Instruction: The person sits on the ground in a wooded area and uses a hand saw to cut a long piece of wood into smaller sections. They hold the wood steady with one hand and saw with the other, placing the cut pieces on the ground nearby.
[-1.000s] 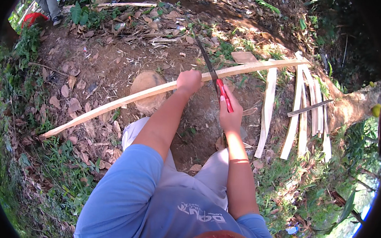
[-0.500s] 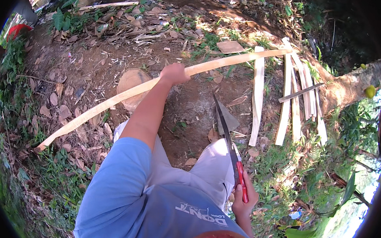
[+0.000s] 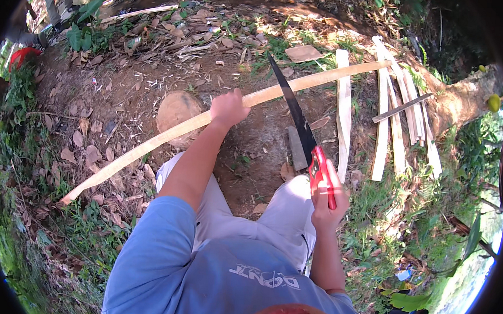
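Observation:
My left hand [image 3: 229, 107] is wrapped round the middle of a long pale wooden strip [image 3: 150, 145]. The strip stretches from the leaves at the lower left to the upright slats at the right. In my right hand [image 3: 330, 204] is the red handle of a hand saw [image 3: 294, 111], its dark blade pointing up and forward. The blade tip ends just beyond the strip, over the far ground; whether blade and wood touch I cannot tell. Behind the strip, partly covered by it, a round cut log [image 3: 177, 112] stands on the soil.
Several pale slats [image 3: 382, 135] lean or lie at the right by a tree trunk [image 3: 464, 108], with a short stick [image 3: 403, 107] across them. A flat grey stone-like piece [image 3: 297, 148] lies before my knees. Another person's legs [image 3: 52, 1] show at the far left near a red item [image 3: 24, 57].
My right hand has risen and moved forward with the saw, so its blade now reaches up by the strip. My left hand keeps its hold on the strip.

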A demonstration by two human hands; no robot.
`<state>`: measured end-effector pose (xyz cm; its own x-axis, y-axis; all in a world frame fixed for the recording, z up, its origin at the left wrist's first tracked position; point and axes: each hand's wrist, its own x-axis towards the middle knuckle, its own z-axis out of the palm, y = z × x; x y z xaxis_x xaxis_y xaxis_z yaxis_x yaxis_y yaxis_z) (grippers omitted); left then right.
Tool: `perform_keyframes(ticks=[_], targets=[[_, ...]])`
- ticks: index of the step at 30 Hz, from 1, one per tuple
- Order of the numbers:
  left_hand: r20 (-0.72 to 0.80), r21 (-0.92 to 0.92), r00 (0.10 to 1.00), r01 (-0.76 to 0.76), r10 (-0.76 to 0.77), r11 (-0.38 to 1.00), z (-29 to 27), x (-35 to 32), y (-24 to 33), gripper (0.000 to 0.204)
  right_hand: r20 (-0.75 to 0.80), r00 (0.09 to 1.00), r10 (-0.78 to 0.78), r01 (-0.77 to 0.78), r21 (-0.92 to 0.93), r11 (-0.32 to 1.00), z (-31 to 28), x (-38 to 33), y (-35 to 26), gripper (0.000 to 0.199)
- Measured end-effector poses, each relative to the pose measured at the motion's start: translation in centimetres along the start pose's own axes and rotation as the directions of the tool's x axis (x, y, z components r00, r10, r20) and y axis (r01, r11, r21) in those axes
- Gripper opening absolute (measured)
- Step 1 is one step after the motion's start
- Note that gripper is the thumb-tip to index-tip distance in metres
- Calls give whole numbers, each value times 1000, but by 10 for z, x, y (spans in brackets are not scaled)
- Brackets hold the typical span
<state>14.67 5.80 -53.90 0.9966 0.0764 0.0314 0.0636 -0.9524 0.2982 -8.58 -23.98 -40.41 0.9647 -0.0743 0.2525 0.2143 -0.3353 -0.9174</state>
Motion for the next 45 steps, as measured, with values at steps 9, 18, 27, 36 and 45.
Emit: perform_keyframes(ticks=[9, 18, 27, 36, 45], targets=[[-266, -119, 951, -196, 159, 973, 12, -8, -9, 49, 100, 990, -102, 92, 100, 991, 138, 132, 40, 42], [-111, -78, 987, -124, 115, 989, 8, -6, -6, 32, 89, 967, -237, 235, 41, 971, 197, 179, 69, 39], [-48, -105, 997, -72, 67, 992, 7, 0, -4, 27, 152, 958, -245, 250, -17, 968, 181, 162, 75, 40], [-3, -73, 1000, -24, 24, 997, 0, 6, -9, 30, 171, 984, 46, 12, -323, 946, 34, -8, 48, 44], [40, -19, 997, -62, 62, 998, -2, 6, -10, 36, 27, 980, 196, -177, -327, 928, -107, -141, -17, 47]])
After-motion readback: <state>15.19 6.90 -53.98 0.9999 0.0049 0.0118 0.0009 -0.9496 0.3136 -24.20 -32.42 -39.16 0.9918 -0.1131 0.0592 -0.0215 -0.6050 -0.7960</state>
